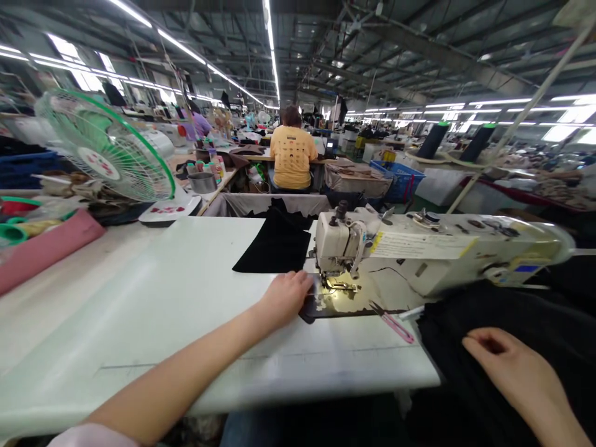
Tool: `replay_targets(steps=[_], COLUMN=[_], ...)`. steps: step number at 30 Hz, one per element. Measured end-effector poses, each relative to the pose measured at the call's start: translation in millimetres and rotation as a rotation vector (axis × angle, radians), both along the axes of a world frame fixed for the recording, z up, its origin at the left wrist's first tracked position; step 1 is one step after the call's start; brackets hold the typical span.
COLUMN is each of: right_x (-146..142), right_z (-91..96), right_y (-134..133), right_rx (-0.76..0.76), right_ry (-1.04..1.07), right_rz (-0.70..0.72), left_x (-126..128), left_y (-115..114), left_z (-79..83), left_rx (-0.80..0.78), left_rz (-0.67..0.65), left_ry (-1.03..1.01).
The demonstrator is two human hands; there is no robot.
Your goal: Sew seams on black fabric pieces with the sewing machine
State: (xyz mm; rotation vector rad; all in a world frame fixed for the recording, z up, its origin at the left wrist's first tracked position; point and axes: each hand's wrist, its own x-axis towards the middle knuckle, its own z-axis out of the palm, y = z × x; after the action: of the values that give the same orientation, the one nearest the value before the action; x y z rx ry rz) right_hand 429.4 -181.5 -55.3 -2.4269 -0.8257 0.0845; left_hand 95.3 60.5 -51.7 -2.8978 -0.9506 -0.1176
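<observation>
My left hand (287, 298) rests at the left edge of the sewing machine's metal bed (333, 305), left of the lit needle and presser foot (342, 285). Its fingers lie bent over the surface, with no cloth visible under them. Just beyond it, a black fabric piece (274, 245) lies on the pale table and hangs over the far edge. At the right, my right hand (516, 366) has thumb and fingers curled together at a heap of black fabric (447, 323), pinching it. Pink-handled thread snips (393, 323) lie between the hands, blades towards the machine.
The white sewing machine (395, 242) stands across the table's right side. A green-rimmed fan (107, 149) is at the left, with a metal cup (202, 182) near it. Pink cloth (51, 248) lies far left. Ahead sits a person in a yellow shirt (292, 155); a blue crate (398, 177) stands beyond.
</observation>
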Motion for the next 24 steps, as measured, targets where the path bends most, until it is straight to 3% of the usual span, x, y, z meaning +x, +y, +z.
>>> replay_targets(steps=[2, 4, 5, 6, 8, 10, 12, 14, 17, 20, 22, 24], right_x=[-3, -19, -31, -47, -82, -116, -140, -152, -160, -165, -167, -164], right_z=[4.3, 7.9, 10.5, 14.0, 24.0, 36.0, 46.1, 51.5, 51.8, 50.7, 54.8, 65.6], right_y=[-9, -19, -22, -23, -22, -16, -10, -9, -18, -29, -30, -23], right_rx=[0.160, 0.337, 0.400, 0.430, 0.396, 0.281, 0.228, 0.337, 0.590, 0.539, 0.471, 0.500], right_ry=[0.124, 0.046, -0.037, -0.100, -0.058, 0.229, 0.507, 0.692, 0.777, 0.547, 0.303, 0.120], right_rz=[-0.154, -0.255, -0.237, -0.149, 0.198, 0.564, 0.671, 0.573, 0.453, 0.512, 0.521, 0.482], left_x=[-3, -6, -6, -6, -3, 3, 8, 11, 8, -5, -16, -26], left_y=[-30, -56, -67, -77, -95, -108, -115, -114, -104, -93, -87, -80], left_z=[5.2, 12.3, 16.5, 20.9, 29.6, 36.3, 40.4, 43.2, 51.2, 66.7, 79.2, 92.2], left_rx=[-0.067, -0.144, -0.178, -0.206, -0.258, -0.366, -0.517, -0.619, -0.614, -0.600, -0.600, -0.613], left_rz=[-0.121, -0.252, -0.316, -0.376, -0.495, -0.638, -0.700, -0.567, -0.203, -0.033, -0.011, -0.018], left_ry=[0.014, -0.040, -0.098, -0.170, -0.318, -0.429, -0.551, -0.722, -0.900, -0.920, -0.928, -0.928])
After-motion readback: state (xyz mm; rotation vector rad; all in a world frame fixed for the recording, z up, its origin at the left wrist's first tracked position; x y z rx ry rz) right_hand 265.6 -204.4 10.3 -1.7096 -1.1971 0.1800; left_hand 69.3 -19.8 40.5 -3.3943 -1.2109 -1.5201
